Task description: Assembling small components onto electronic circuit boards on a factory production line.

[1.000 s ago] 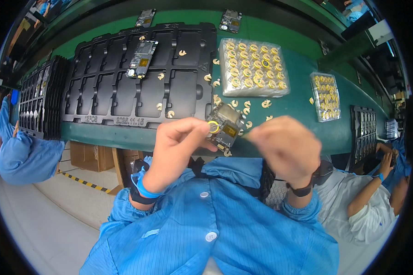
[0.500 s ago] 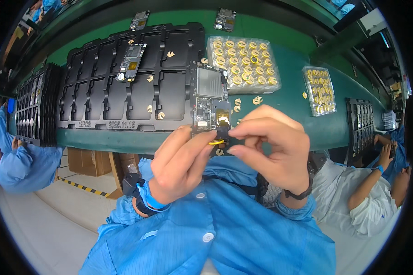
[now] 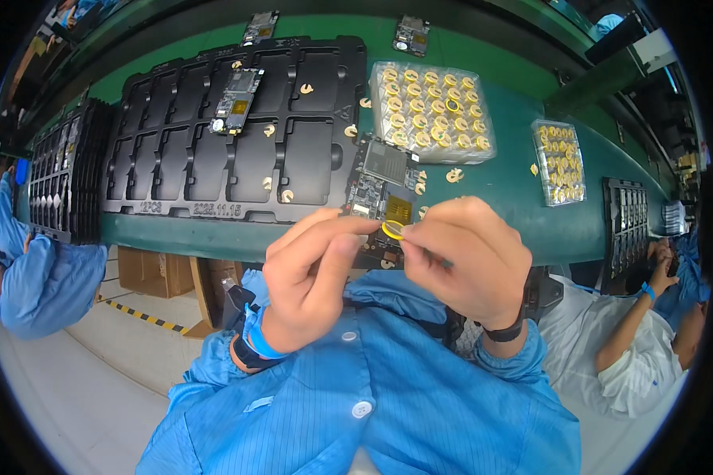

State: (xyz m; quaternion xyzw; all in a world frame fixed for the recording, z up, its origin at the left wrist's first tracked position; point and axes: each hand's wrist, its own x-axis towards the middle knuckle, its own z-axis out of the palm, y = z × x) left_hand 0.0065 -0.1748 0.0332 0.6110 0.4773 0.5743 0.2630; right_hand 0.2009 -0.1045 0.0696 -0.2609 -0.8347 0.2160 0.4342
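A coin cell battery with a yellow rim [image 3: 392,229] is held tilted just in front of the lower part of a dark circuit board [image 3: 382,186]. My right hand [image 3: 471,261] pinches the cell's right edge between thumb and fingertips. My left hand [image 3: 309,273] is closed beside the board's lower left, its index fingertip at the cell's left edge. What lies between its thumb and finger is hidden. The board has a silver shield and a gold-brown patch, and its lower end is partly behind my fingers. Small cream-coloured clip-like pieces [image 3: 454,175] lie near it.
A black compartment tray [image 3: 158,207] lies left, with another circuit board [image 3: 238,99] on it. Clear trays of yellow-rimmed cells [image 3: 434,111] stand at the back and a smaller one [image 3: 561,162] further right. Stacked black trays [image 3: 55,174] stand far left. Other people sit at both sides.
The coin cell has moved up and right from my left fingertips into my right hand's pinch. The circuit board now sits tilted. The whole view has shifted slightly.
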